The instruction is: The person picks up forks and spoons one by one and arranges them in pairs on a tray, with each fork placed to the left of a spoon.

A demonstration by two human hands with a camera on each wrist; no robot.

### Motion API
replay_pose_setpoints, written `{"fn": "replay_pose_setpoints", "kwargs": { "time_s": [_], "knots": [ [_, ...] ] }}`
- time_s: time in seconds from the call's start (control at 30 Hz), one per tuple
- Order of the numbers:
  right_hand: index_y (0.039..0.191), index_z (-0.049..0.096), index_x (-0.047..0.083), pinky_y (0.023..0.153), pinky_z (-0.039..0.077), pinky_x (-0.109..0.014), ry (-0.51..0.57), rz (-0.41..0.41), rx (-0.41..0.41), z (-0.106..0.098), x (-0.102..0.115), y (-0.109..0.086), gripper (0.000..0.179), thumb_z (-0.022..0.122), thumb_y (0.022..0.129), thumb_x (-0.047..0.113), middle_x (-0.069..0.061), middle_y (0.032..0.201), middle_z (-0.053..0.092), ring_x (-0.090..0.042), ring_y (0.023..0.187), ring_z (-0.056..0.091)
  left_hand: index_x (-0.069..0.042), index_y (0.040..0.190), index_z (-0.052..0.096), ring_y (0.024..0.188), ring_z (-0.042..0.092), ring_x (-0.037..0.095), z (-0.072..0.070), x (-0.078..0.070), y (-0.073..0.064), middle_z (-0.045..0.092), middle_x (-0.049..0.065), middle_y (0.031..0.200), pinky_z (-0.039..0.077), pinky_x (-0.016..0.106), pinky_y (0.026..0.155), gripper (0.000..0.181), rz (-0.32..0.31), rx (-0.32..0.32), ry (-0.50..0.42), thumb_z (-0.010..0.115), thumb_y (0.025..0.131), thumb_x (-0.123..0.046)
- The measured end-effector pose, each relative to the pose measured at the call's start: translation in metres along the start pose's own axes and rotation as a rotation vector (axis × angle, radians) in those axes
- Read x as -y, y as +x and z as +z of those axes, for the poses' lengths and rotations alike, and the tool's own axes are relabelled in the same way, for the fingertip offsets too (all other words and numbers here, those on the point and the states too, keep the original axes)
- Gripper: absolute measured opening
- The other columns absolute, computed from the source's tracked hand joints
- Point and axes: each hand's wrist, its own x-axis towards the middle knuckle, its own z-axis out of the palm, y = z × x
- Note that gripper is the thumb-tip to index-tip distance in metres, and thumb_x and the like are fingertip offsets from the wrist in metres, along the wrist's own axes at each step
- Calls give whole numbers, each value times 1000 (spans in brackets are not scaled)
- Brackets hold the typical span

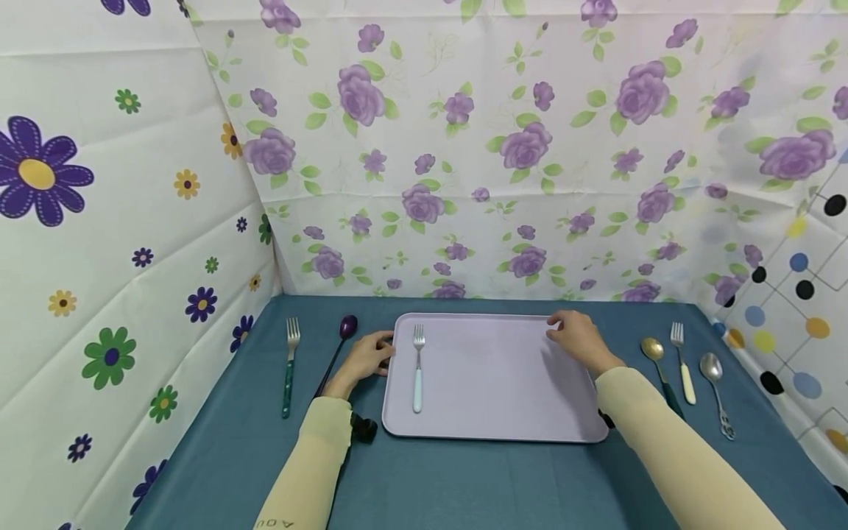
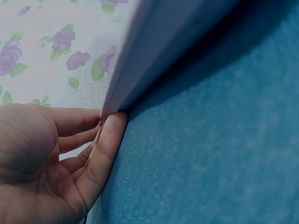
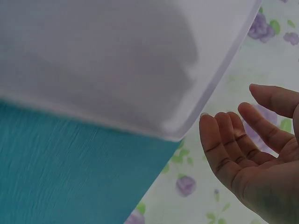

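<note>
A pale lilac rectangular tray lies on the blue cloth. On its left part rests a fork with a light blue handle. My left hand is at the tray's left edge; in the left wrist view its fingers pinch the rim. Over the tray's far right corner hovers my right hand, holding nothing. The right wrist view has its fingers loosely bent and apart from the tray.
Left of the tray lie a green-handled fork and a dark purple spoon, partly behind my left hand and arm. On the right are a gold spoon, a cream-handled fork and a silver spoon. Patterned cloth walls enclose the table.
</note>
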Motion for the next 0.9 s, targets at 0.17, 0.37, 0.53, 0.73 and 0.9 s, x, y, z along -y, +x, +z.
{"fn": "replay_pose_setpoints", "kwargs": {
  "time_s": [0.17, 0.37, 0.53, 0.73, 0.9],
  "knots": [
    [129, 65, -10, 74, 58, -49, -16, 21, -5, -10, -11, -4, 36, 65, 101, 11, -30, 115, 65, -39, 95, 66, 1, 152, 50, 95, 69, 24, 0, 1, 1, 65, 17, 113, 64, 35, 73, 48, -3, 0, -2, 58, 105, -6],
    [132, 62, -11, 76, 59, -51, -3, 51, 4, -21, -28, -10, 39, 64, 102, 13, -33, 120, 64, -41, 97, 68, 2, 152, 49, 96, 69, 25, 0, 1, 0, 64, 18, 112, 64, 35, 73, 48, 2, 1, 4, 57, 106, -5],
    [132, 62, -12, 79, 57, -56, -13, 72, 9, -32, -40, -17, 39, 65, 101, 14, -34, 119, 65, -46, 101, 66, 0, 153, 49, 96, 68, 24, 1, 1, 1, 64, 17, 113, 64, 35, 74, 49, -4, 1, 7, 58, 106, -7],
    [131, 63, -12, 82, 56, -58, -25, 92, 7, -40, -55, -21, 39, 66, 101, 13, -34, 119, 65, -48, 103, 64, 0, 153, 49, 95, 68, 24, 0, 0, 1, 65, 17, 112, 64, 34, 73, 48, -2, 4, 5, 58, 106, -6],
    [132, 61, -12, 78, 57, -56, -32, 120, 10, -49, -67, -26, 40, 65, 101, 12, -35, 121, 63, -48, 101, 65, 2, 153, 48, 95, 68, 26, 0, 1, 1, 65, 18, 112, 64, 34, 73, 49, 3, 7, 11, 57, 106, -6]
  ]
}}
